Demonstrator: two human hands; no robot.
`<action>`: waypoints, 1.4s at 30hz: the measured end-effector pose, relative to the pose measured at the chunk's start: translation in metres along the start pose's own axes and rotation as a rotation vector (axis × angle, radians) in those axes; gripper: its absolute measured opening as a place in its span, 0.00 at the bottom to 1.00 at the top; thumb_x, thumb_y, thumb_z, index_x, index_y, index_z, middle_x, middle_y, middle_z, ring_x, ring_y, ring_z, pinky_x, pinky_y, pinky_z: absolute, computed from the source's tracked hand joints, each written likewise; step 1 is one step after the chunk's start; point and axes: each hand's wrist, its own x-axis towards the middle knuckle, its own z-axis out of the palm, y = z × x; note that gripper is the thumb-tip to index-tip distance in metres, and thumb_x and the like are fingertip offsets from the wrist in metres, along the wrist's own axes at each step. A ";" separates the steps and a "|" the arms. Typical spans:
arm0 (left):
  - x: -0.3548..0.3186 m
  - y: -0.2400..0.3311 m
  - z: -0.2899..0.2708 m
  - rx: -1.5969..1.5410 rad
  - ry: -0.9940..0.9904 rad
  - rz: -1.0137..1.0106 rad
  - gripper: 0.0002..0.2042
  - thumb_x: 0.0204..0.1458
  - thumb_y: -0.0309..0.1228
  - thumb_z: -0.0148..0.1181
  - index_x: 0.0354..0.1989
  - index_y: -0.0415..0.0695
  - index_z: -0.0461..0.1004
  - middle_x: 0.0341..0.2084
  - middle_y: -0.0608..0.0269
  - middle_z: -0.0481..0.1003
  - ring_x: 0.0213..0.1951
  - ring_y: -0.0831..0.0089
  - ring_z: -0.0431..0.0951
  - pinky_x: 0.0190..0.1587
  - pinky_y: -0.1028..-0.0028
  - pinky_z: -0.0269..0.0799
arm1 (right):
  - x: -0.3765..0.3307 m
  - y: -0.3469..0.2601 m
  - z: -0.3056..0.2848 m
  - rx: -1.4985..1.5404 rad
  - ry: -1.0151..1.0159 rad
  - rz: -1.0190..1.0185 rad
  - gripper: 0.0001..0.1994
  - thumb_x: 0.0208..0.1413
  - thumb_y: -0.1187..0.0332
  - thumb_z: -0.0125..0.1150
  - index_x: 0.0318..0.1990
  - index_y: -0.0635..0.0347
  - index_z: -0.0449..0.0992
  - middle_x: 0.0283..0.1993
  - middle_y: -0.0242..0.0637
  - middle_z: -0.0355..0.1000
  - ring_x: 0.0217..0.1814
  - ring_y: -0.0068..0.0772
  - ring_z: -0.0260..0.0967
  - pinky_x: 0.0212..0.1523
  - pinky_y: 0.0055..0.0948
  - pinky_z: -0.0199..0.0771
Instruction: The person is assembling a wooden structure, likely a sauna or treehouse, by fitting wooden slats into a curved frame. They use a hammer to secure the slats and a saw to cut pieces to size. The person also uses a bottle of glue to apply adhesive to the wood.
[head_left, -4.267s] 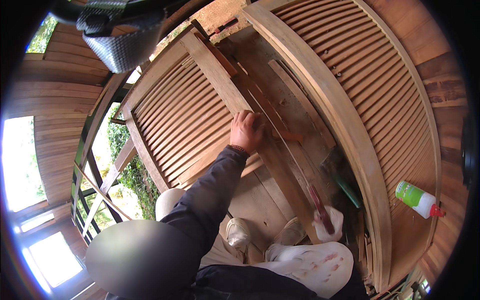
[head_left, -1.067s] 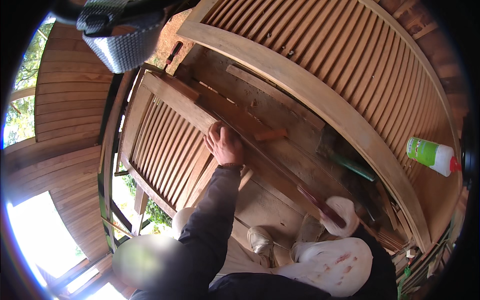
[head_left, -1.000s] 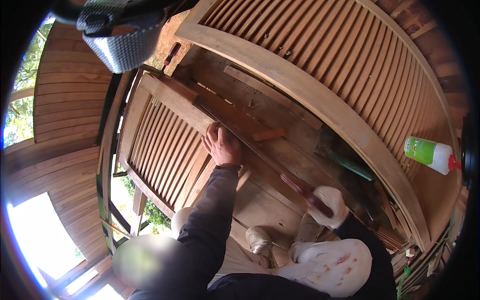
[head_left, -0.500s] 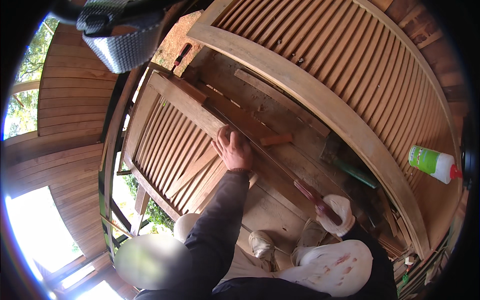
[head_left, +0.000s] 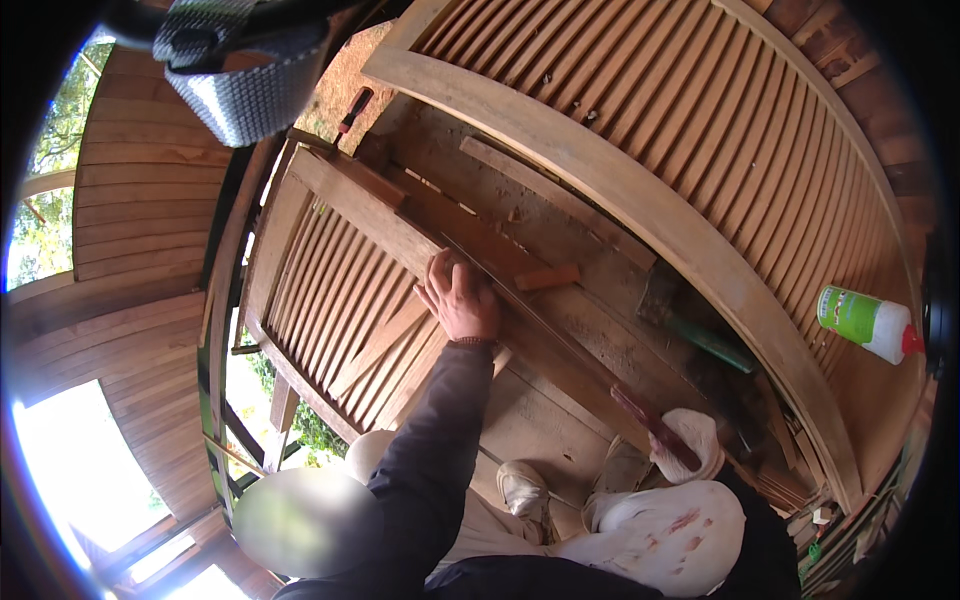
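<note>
My left hand point(head_left: 463, 300), bare, grips the near top rail of a small louvered wooden panel point(head_left: 300, 265), its fingers bent over the edge. In my right hand point(head_left: 690, 443), which wears a white glove, is the reddish-brown wooden handle of a saw point(head_left: 643, 412). Its long thin blade shows nearly edge-on, running up and left along the panel's side past my left hand. Whether the teeth touch the wood cannot be made out. Loose wooden slats point(head_left: 380, 345) lie across the panel's louvers.
A large louvered panel point(head_left: 620, 130) fills the far right, with a white-and-green bottle with a red cap point(head_left: 868, 324) on it. Between the panels lie a reddish wood offcut point(head_left: 548, 277) and a green-handled tool point(head_left: 712, 348). A screwdriver point(head_left: 355, 112) stands at the panel's far corner.
My right hand has drawn the saw slightly back and to the right. The left hand keeps its place on the panel, while the whole view shifts a little.
</note>
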 end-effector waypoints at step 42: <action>-0.001 -0.003 0.007 -0.003 0.077 -0.011 0.07 0.58 0.38 0.61 0.40 0.51 0.75 0.62 0.58 0.66 0.70 0.53 0.60 0.70 0.34 0.44 | 0.021 0.001 0.006 0.742 0.106 0.464 0.09 0.41 0.69 0.73 0.28 0.54 0.77 0.26 0.38 0.74 0.27 0.46 0.73 0.29 0.38 0.71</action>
